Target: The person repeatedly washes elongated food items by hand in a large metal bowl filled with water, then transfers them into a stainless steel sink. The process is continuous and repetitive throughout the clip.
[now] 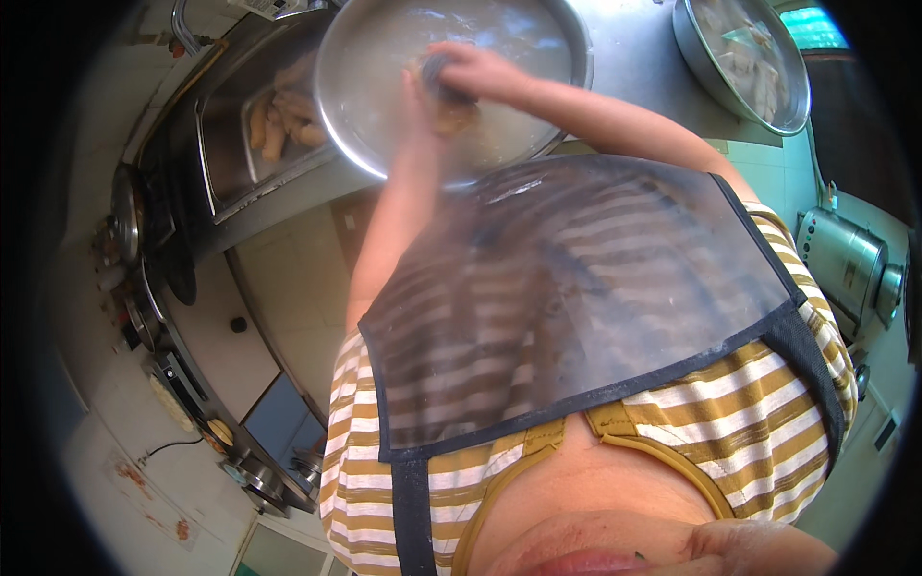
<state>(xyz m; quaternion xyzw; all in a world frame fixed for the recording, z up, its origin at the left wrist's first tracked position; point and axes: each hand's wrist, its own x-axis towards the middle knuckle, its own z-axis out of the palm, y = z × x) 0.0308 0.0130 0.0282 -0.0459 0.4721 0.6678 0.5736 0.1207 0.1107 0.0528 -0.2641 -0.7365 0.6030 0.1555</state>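
Before me a large round metal basin (333, 86) holds cloudy water. My right hand (481, 72) grips a dark grey scrubbing pad (436, 70) over the middle of the basin. Beside it, my left hand (416, 104) is blurred and holds a tan root vegetable (455, 121) against the pad. Both hands are low in the basin, and the fingers of the left hand are partly hidden. To the left, several tan root vegetables (282, 119), possibly lotus root, lie in a metal sink (220, 155).
At upper right a second metal basin (709, 90) holds pale pieces and clear plastic on the metal worktop (627, 65). A tap hose (184, 29) is at upper left. Pots and a lid (124, 216) line the left counter. A steel appliance (843, 255) stands at right.
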